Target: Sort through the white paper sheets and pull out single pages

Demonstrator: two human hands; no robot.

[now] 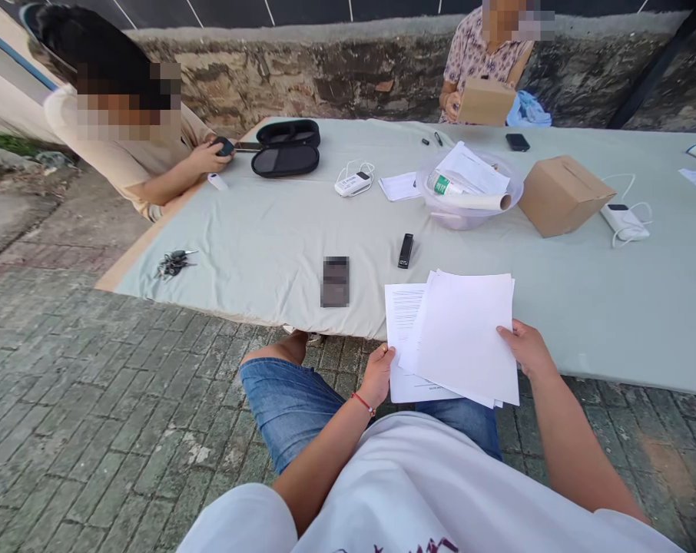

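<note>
Two bare hands held one loose stack of white papers point(466, 334), at least three sheets, the exact number impossible to tell. The left hand point(378, 375) pinched the left edge of a lower, printed sheet; the right hand point(529, 347) pinched the right edge, its thumb on the blank top sheet. The sheets were fanned unevenly, straddling the near edge of the tabletop point(256, 246), their lower part above the lap.

Just beyond their far edge lay one black stapler-like tool point(406, 250); to its left, near the tabletop's edge, one blurred dark rectangle point(335, 282). A wide stretch of cloth separated that from one bunch of keys point(176, 263) near the left corner. Cloth also stretched rightward from the right hand along the near edge.

Farther back stood one open black case point(287, 150), two white cabled devices point(353, 183), one filled clear bowl point(463, 215) and, just beside it, a cardboard box point(567, 196). A second box point(486, 101) was in a co-worker's point(489, 50) hands, making two boxes. Another co-worker point(123, 146) sat by the left end, holding a dark object point(223, 146).
</note>
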